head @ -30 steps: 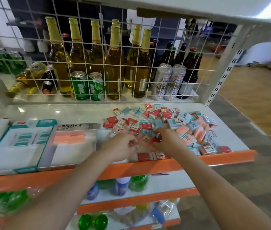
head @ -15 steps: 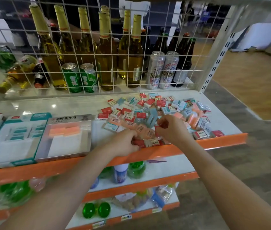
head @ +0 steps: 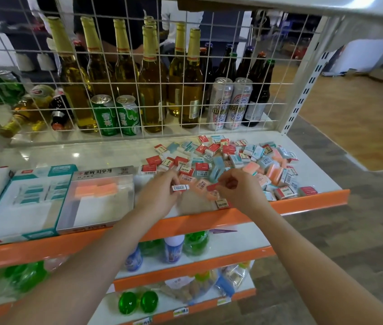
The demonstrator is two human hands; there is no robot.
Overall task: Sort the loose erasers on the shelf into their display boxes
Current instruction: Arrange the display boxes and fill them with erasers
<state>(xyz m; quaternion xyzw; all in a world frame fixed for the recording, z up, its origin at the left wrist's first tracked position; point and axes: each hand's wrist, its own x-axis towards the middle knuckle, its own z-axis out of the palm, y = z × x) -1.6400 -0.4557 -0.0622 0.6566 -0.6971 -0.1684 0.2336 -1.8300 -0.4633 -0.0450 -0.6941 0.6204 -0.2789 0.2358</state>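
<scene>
A heap of loose erasers (head: 232,158), red, teal and orange wrapped, covers the right half of the white shelf (head: 91,156). My left hand (head: 162,195) pinches a small eraser with a barcode label (head: 180,187) at the heap's near edge. My right hand (head: 237,191) pinches a red-wrapped eraser (head: 212,186) just right of it. Two display boxes stand to the left: a grey box (head: 96,198) with orange erasers at its back, and a teal box (head: 28,202) with a few teal erasers.
A wire grid (head: 138,73) closes the back of the shelf, with beer bottles and cans behind it. The orange shelf lip (head: 303,202) runs along the front. Lower shelves hold bottles and green balls. Open floor lies to the right.
Both hands have lifted slightly off the heap and drawn closer together, each now holding a small eraser. The camera view has tilted down again.
</scene>
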